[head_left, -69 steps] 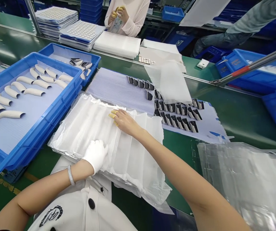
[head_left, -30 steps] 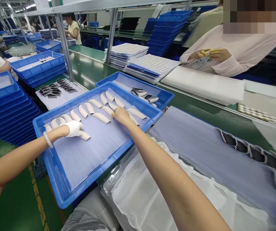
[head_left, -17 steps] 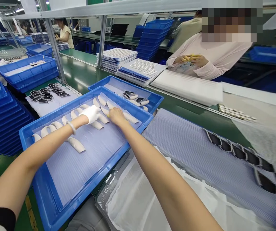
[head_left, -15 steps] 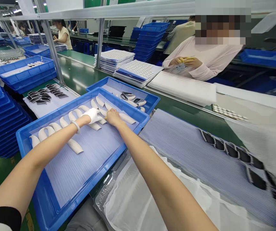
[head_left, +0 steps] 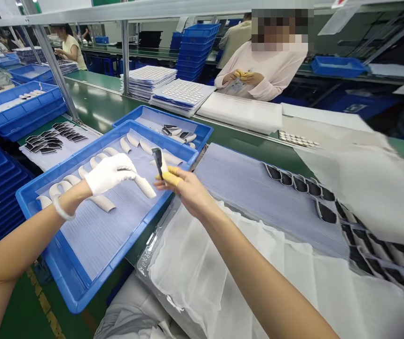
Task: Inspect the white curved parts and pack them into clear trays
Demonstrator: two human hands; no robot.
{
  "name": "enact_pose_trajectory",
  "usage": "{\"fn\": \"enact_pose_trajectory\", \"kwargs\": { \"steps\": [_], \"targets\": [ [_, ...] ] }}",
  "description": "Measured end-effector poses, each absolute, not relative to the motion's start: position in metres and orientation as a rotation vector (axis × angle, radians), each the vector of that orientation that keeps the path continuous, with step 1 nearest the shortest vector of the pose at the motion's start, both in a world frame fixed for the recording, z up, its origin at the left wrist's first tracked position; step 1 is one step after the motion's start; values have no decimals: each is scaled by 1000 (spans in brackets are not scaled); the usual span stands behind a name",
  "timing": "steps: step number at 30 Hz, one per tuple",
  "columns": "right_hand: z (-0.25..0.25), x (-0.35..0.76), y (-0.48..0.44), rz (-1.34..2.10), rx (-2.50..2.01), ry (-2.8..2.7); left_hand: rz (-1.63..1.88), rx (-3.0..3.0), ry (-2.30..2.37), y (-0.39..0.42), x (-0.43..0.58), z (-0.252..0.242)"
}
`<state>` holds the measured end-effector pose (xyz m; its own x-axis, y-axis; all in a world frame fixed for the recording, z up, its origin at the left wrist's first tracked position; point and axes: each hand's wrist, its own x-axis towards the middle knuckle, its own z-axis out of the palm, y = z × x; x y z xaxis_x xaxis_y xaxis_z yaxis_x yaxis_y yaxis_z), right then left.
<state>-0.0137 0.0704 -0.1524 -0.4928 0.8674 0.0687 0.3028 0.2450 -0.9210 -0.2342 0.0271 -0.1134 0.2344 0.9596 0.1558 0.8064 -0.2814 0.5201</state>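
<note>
Curved pieces are lying in a tray, which is sitting left of a ribbed sheet on the surface.

No legible txt, brands or nos. anywhere; white tag on overhead rail too small/blurred to read, same for others nearby.

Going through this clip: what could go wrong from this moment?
The right hand pinches a small black-and-cream curved piece between yellow finger cots. That narrow grip might slip and drop it. The white-gloved left hand is close above the curved pieces in the blue tray, so it could knock them out of line.
</note>
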Motion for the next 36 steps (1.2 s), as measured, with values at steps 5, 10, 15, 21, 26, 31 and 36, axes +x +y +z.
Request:
{"fn": "enact_pose_trajectory", "kwargs": {
  "steps": [5, 10, 15, 21, 26, 31, 36],
  "targets": [
    [-145, 3, -21, 1981, -790, -1364, 921, 2377, 1296, -30, -213, -103],
    [-145, 11, -66, 2012, -833, -1170, 1005, 2436, 1246, -55, -199, -113],
    [-146, 20, -92, 1994, -821, -1136, 1058, 2409, 1177, -80, -184, -111],
    [-144, 25, -115, 1959, -760, -1050, 1110, 1930, 1587, -122, -156, -113],
    [-143, 31, -130, 2009, -707, -1034, 1390, 1482, 1525, -133, -122, -133],
    [-145, 48, -137, 2160, -580, -881, 1622, 1372, 1512, -128, -99, -140],
    [-149, 65, -140, 2246, -449, -723, 1480, 1437, 1472, -131, -90, -139]
  ]
}}
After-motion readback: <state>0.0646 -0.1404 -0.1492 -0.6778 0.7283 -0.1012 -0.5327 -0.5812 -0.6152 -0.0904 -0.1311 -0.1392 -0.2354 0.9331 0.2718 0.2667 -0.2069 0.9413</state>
